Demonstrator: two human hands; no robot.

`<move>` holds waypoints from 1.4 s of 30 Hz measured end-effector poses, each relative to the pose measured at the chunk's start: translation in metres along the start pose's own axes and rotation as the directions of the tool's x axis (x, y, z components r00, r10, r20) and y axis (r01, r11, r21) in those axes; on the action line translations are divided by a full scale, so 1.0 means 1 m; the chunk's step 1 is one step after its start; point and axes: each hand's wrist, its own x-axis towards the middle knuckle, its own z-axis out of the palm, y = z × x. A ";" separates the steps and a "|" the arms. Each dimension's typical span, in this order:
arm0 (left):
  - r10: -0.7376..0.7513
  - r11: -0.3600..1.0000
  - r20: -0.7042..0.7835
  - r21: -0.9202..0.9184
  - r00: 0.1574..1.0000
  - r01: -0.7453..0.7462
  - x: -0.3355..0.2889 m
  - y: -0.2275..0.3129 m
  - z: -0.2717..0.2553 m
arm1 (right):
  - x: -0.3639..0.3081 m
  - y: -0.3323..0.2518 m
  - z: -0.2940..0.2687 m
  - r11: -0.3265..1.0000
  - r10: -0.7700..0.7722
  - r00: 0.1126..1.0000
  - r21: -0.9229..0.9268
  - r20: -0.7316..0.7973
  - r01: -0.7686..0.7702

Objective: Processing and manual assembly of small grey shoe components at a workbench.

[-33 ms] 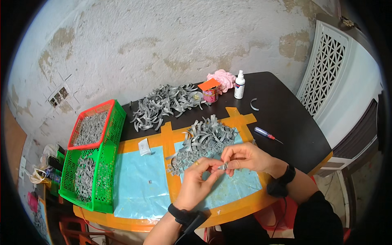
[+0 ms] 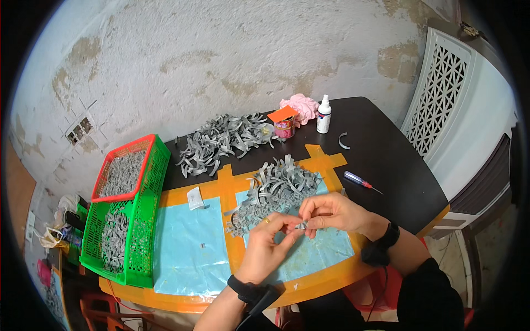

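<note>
Between the fingertips of both hands is a small grey piece (image 2: 301,225), partly covered by the fingers. My left hand (image 2: 266,249), with a ring on one finger, pinches it from the left. From the right, the thumb and fingers of my right hand (image 2: 334,212) close on the same piece. Just beyond the hands lies a heap of grey curved strips and small grey pieces (image 2: 279,190). It rests on a light blue sheet (image 2: 323,254) fixed down with orange tape (image 2: 233,243).
A green basket (image 2: 141,237) and a red basket (image 2: 144,144) at left hold small grey pieces. Farther back are more grey curved strips (image 2: 221,140), a tin (image 2: 284,129), a pink cloth (image 2: 302,106) and a white spray bottle (image 2: 324,117). A screwdriver (image 2: 358,179) lies at right.
</note>
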 end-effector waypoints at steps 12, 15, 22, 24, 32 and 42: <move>-0.025 0.998 0.000 0.066 1.000 0.025 -0.001 0.000 0.001 | 0.000 -0.003 -0.001 0.988 0.156 0.986 0.013 -0.056 -0.155; -0.047 0.996 0.011 0.077 0.999 0.046 -0.001 0.001 0.002 | 0.002 0.001 0.001 0.989 0.145 0.987 0.029 -0.076 -0.143; -0.108 0.993 -0.005 -0.043 0.994 0.107 0.000 0.000 0.000 | 0.003 0.003 0.005 0.997 0.053 0.992 0.067 -0.111 -0.046; -0.097 0.995 -0.006 -0.015 0.995 0.097 0.001 0.002 -0.001 | 0.002 0.005 0.005 0.996 0.039 0.993 0.080 -0.113 -0.031; 0.038 0.998 -0.064 0.047 0.997 -0.035 0.001 -0.003 -0.001 | 0.001 0.005 0.011 0.990 -0.042 0.994 0.128 -0.101 0.055; 0.080 0.996 -0.124 0.055 0.989 -0.073 0.000 0.001 0.004 | 0.001 0.004 0.014 0.987 -0.059 0.991 0.141 -0.118 0.076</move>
